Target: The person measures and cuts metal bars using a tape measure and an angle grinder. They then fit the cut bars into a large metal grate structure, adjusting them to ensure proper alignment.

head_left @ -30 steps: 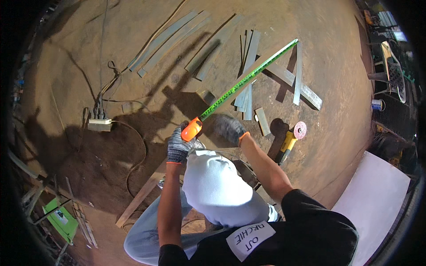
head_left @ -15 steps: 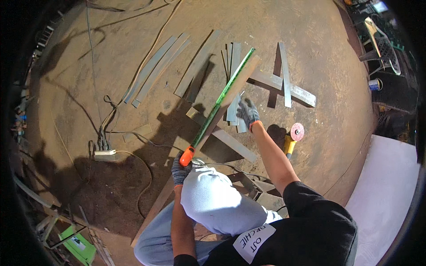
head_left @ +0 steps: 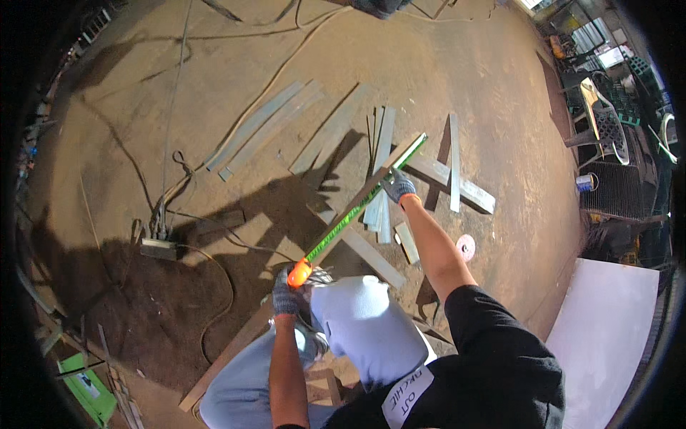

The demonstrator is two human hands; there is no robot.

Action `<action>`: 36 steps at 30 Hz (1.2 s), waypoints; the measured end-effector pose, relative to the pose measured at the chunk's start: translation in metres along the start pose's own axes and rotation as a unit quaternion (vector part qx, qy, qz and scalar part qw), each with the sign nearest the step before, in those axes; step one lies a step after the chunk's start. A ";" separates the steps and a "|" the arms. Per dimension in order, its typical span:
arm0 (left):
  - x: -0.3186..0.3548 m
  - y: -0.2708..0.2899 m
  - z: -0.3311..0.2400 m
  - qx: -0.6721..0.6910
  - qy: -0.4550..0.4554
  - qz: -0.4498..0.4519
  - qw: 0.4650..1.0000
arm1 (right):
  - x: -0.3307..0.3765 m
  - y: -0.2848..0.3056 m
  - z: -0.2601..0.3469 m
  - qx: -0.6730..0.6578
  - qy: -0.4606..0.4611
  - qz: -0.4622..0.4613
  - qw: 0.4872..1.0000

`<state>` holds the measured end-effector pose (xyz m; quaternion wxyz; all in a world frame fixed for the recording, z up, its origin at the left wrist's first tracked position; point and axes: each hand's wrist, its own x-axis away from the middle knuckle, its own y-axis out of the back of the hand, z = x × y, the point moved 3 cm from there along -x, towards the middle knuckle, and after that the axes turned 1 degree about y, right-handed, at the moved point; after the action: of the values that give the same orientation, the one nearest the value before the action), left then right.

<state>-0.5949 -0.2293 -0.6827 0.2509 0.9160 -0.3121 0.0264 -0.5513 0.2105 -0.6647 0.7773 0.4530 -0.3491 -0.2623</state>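
My left hand (head_left: 284, 294), in a grey knit glove, is closed on the orange case of a tape measure (head_left: 300, 273) beside my knee. From it the green blade (head_left: 343, 222) runs out along a long flat metal bar (head_left: 245, 334), which slants from the lower left to the upper middle. My right hand (head_left: 399, 186), also gloved, has its fingers pressed at the blade near its far end. Under that end lies a thick steel bar (head_left: 457, 184), crossed by a thin flat strip (head_left: 454, 161). Beside my right forearm shows the pink disc (head_left: 465, 247) of a grinder, its body mostly hidden.
Several flat metal strips (head_left: 330, 129) lie on the floor ahead. A power strip (head_left: 158, 248) with trailing cables (head_left: 232, 297) sits at the left. At the right are a white sheet (head_left: 607, 322), a chair (head_left: 607, 129) and a small can (head_left: 586, 182).
My right hand has moved from beside the long bar onto the tape blade near its far end. The view has shifted, so the floor items sit lower. My left hand still holds the case.
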 end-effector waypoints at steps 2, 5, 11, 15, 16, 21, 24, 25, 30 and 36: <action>0.009 -0.026 0.095 0.011 0.059 -0.027 0.998 | -0.005 0.021 0.015 0.041 0.020 -0.072 0.996; 0.019 -0.038 0.131 0.337 0.203 -0.015 0.919 | -0.041 0.028 -0.024 -0.012 -0.081 -0.115 0.990; 0.025 -0.003 0.047 0.095 0.132 0.001 0.987 | -0.117 0.042 -0.078 0.079 0.010 -0.221 0.972; 0.025 -0.008 0.035 0.064 0.128 -0.017 0.989 | -0.171 0.049 -0.137 0.165 0.037 -0.141 0.975; 0.024 -0.003 0.028 0.071 0.126 -0.030 0.989 | -0.174 0.049 -0.134 0.195 0.024 -0.110 0.974; 0.023 0.004 0.024 0.010 0.120 -0.026 0.992 | -0.176 0.055 -0.114 0.131 0.059 -0.137 0.980; 0.023 0.006 0.027 0.010 0.131 0.016 0.991 | -0.185 0.061 -0.128 0.154 0.088 -0.141 0.974; 0.019 0.005 0.029 -0.031 0.116 0.023 0.992 | -0.185 0.063 -0.136 0.158 0.114 -0.152 0.969; 0.021 0.008 0.010 0.067 0.159 0.006 0.985 | -0.181 0.064 -0.121 0.136 0.205 -0.177 0.953; 0.028 0.010 0.016 0.060 0.156 -0.016 0.986 | -0.166 0.069 -0.107 0.055 0.036 -0.142 0.988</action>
<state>-0.5804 -0.2594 -0.6865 0.2419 0.9187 -0.2524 0.1839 -0.5640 0.4172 -0.6910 0.7182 0.5493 -0.2670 -0.3336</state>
